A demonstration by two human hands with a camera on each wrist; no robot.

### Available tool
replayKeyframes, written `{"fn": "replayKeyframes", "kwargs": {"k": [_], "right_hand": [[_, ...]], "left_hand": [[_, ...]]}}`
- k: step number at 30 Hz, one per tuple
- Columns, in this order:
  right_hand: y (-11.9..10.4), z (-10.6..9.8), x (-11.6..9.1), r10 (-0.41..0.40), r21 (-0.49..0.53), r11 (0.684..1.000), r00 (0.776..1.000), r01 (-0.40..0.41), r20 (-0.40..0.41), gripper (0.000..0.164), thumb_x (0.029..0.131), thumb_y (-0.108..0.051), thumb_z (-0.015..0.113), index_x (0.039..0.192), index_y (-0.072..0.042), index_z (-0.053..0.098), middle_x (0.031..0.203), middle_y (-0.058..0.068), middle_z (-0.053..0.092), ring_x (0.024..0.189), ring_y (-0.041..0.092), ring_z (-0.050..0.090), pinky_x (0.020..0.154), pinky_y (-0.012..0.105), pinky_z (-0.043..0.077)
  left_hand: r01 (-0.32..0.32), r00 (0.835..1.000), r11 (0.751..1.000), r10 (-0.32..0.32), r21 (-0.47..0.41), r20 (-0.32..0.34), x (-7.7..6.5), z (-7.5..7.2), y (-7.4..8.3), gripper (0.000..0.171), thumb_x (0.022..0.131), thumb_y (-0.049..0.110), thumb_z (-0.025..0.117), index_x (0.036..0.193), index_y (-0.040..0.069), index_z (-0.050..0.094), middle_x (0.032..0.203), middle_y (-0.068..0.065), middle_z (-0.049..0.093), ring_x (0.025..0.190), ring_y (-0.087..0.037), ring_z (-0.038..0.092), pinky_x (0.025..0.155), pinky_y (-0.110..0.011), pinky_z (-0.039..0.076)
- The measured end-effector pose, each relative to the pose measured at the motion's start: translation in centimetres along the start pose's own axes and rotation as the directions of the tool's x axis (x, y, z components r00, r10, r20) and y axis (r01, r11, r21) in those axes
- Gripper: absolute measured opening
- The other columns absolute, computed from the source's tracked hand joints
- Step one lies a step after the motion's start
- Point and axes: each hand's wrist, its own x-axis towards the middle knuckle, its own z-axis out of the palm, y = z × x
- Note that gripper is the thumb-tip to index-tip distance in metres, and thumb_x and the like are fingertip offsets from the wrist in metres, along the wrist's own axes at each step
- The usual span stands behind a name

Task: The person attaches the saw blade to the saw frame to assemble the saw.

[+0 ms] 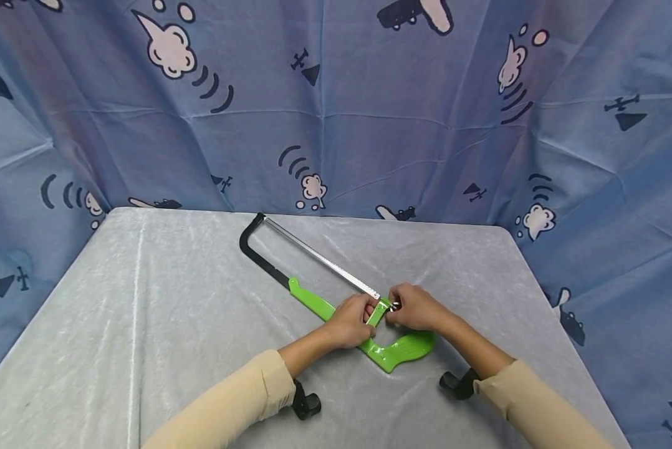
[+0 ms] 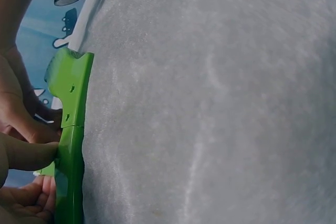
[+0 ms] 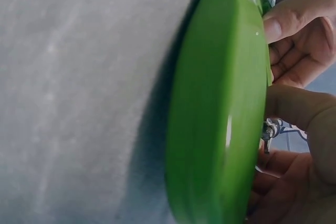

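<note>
A hacksaw with a green frame (image 1: 313, 301) and a black front bow (image 1: 255, 251) lies diagonally over the table in the head view. Its silver blade (image 1: 325, 259) runs along the far side, from the bow's tip to the green post by the handle (image 1: 414, 347). My left hand (image 1: 348, 321) grips that post, thumb on the near side. At the post's outer face, my right hand (image 1: 420, 308) pinches a small metal wing nut (image 1: 394, 306). The right wrist view shows this wing nut (image 3: 270, 129) between thumb and fingers, behind the green handle (image 3: 220, 103).
A light grey cloth covers the table (image 1: 201, 349). Behind it hangs a blue patterned curtain (image 1: 358, 125). Black wrist devices show below the left forearm (image 1: 306, 400) and the right forearm (image 1: 459, 383).
</note>
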Motion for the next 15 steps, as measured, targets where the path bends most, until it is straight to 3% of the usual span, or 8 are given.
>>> {"fn": "replayKeyframes", "kwargs": {"k": [9,15], "right_hand": [[-0.5,-0.4,-0.3,0.048,-0.039,0.998,0.999,-0.049,-0.018,0.019,0.074,-0.008,0.076,0.076,-0.008,0.057,0.068,-0.001,0.053,0.061,0.015,0.048,0.056,0.029,0.039],[-0.1,-1.3,-0.4,0.009,0.008,1.0,1.0,-0.008,-0.008,0.016,0.078,-0.01,0.076,0.078,-0.007,0.06,0.068,0.0,0.055,0.06,0.013,0.05,0.055,0.03,0.041]], "left_hand": [[0.007,1.0,1.0,-0.007,0.012,0.001,0.1,0.1,-0.1,0.04,0.071,-0.012,0.074,0.108,-0.001,0.063,0.085,-0.003,0.059,0.077,-0.011,0.052,0.069,-0.02,0.042],[0.018,1.0,1.0,-0.018,0.015,0.001,0.1,0.1,0.0,0.04,0.071,-0.012,0.074,0.107,0.0,0.063,0.085,-0.003,0.059,0.078,-0.011,0.051,0.07,-0.021,0.043]]}}
